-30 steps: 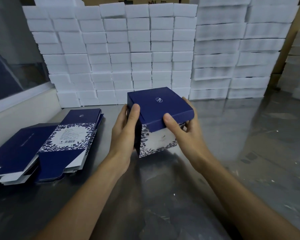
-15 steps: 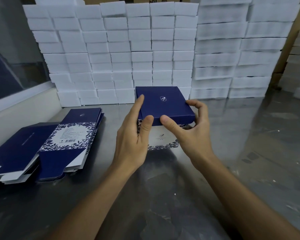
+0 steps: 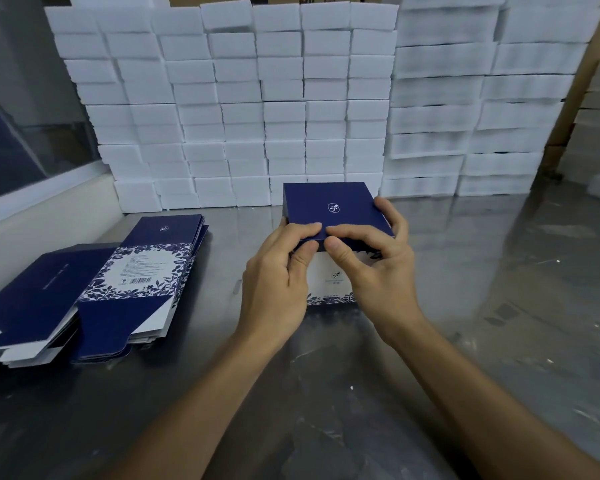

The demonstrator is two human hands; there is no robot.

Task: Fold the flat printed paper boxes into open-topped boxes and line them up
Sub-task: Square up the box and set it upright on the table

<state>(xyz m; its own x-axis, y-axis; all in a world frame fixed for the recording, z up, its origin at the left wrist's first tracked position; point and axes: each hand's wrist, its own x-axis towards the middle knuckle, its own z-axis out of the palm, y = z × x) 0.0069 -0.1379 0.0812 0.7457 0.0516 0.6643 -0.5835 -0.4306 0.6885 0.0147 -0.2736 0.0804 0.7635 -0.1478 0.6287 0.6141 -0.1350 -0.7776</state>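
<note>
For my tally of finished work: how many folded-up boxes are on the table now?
1. The folded box stands mid-table, held by the left hand and right hand. The flat boxes at the left are unfolded.

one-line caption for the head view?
Both hands pinch the blue box's front edge beside flat blanks.

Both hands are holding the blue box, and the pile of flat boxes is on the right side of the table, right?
Not quite. The head view shows both hands, left and right, holding the blue box, but the pile of flat boxes lies on the left side of the table.
</note>
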